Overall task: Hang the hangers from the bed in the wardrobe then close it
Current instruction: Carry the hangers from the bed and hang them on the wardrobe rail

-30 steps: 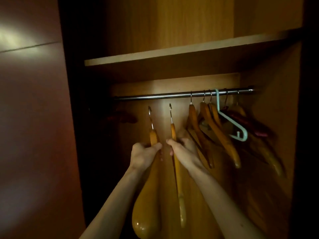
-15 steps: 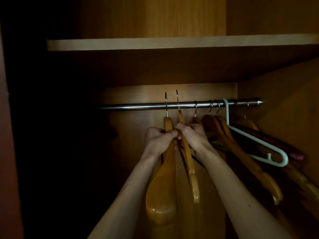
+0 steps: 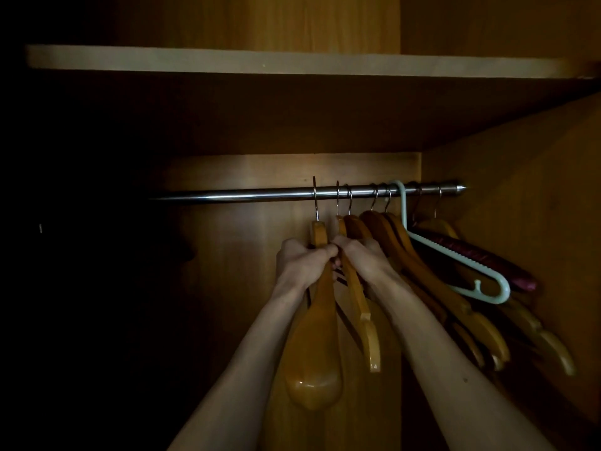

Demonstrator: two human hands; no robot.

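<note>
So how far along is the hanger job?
Several hangers already hang on the rail. Left hand and right hand each grip a wooden hanger, hooks at the rail. The wardrobe isn't closed yet; the bed is out of view.

Two hand-held hangers [image 3: 320, 320] on rail [image 3: 227, 194], left of hanger row [image 3: 422, 265], shelf [image 3: 292, 61] above

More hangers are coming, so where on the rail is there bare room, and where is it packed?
Free: the rail from the broad wooden hanger in the left hand leftward into the dark. Crowded: rightward from the slim wooden hanger in the right hand, wooden hangers and a mint plastic hanger bunch to the rail's end.
</note>
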